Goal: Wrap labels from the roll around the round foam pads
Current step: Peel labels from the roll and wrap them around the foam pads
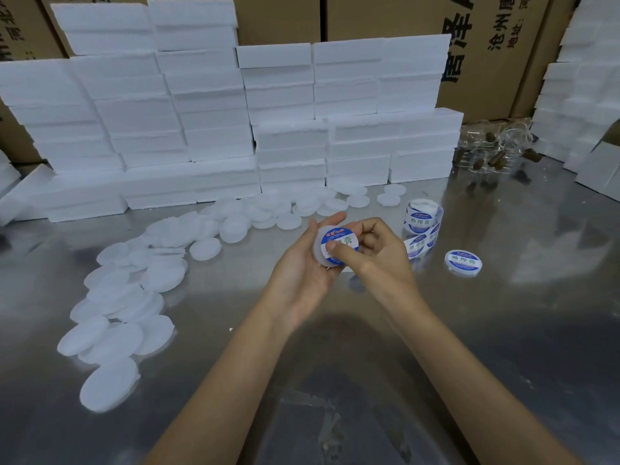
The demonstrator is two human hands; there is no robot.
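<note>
My left hand cups a round white foam pad above the middle of the metal table. A blue and white label lies on the pad's face. My right hand presses that label down with the thumb, fingers curled behind the pad. The label roll stands just right of my hands, its strip trailing toward them. One labelled pad lies flat further right. Several bare foam pads sprawl in a long pile across the left.
The shiny metal table reflects the room. White foam blocks are stacked in a wall along the back and at the right edge. Cardboard boxes rise behind them. A clear bag with brown pieces lies at the back right.
</note>
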